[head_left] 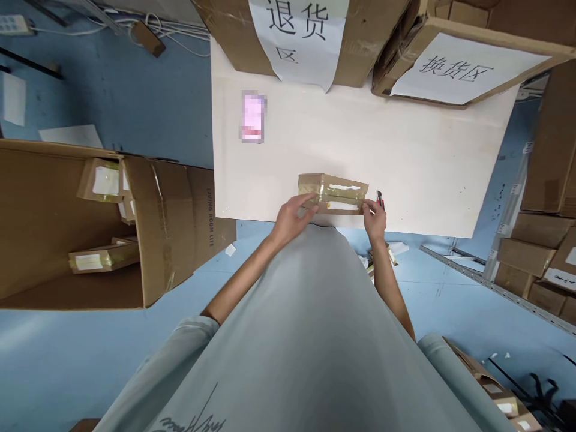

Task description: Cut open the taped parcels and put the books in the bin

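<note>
A small brown cardboard parcel (333,193), wrapped in clear tape with white labels, lies at the near edge of a pale table (405,156). My left hand (294,215) grips the parcel's left end with curled fingers. My right hand (375,217) is closed at the parcel's right end and holds a small red and black cutter (380,200) upright beside it.
A blurred pink phone (252,117) lies on the table's far left. Two big cartons with paper signs (297,36) (454,66) stand at the back. A large open carton (90,222) holding similar parcels sits on the blue floor to the left. Stacked boxes (540,240) fill shelves on the right.
</note>
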A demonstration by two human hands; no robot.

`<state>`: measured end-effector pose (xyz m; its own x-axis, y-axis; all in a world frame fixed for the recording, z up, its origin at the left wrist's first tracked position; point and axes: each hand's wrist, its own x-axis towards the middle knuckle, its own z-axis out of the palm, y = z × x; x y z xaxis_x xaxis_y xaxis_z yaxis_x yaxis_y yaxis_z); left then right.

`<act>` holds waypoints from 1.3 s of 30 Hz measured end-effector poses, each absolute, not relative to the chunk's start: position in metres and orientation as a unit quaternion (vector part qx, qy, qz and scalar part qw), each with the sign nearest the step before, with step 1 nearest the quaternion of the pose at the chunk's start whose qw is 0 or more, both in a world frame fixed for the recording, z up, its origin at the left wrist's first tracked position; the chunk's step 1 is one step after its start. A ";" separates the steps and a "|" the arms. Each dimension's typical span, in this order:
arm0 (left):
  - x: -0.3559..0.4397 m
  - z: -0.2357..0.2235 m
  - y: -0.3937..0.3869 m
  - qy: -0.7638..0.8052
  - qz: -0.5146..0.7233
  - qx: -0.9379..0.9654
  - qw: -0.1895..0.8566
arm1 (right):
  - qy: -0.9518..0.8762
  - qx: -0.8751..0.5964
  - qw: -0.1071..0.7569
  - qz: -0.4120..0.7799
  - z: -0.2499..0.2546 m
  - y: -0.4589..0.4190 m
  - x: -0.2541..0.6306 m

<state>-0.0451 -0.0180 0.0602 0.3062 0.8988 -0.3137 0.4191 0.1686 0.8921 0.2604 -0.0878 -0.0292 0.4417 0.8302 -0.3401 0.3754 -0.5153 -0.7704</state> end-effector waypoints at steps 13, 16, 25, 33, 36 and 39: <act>-0.023 0.069 -0.019 0.452 0.204 0.726 0.477 | -0.378 -0.811 0.299 0.331 -0.030 -0.094 0.262; -0.042 0.054 -0.016 0.470 0.209 0.744 0.426 | -0.392 -0.808 0.291 0.331 -0.018 -0.091 0.248; -0.095 0.008 0.002 0.594 0.149 0.703 0.361 | -0.473 -0.781 0.238 0.330 0.013 -0.068 0.186; -0.149 -0.010 0.026 0.693 0.117 0.608 0.368 | -0.605 -0.721 0.167 0.294 0.080 -0.052 0.101; -0.170 -0.017 0.025 0.711 0.125 0.553 0.416 | -0.649 -0.691 0.147 0.282 0.096 -0.046 0.067; -0.178 -0.020 0.021 0.703 0.147 0.523 0.459 | -0.655 -0.698 0.133 0.258 0.098 -0.042 0.053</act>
<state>-0.1783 0.0208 -0.0205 -0.0317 0.8697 -0.4926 0.5998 0.4108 0.6867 0.0526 -0.0424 0.0976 0.0087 0.9826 -0.1857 0.8454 -0.1064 -0.5234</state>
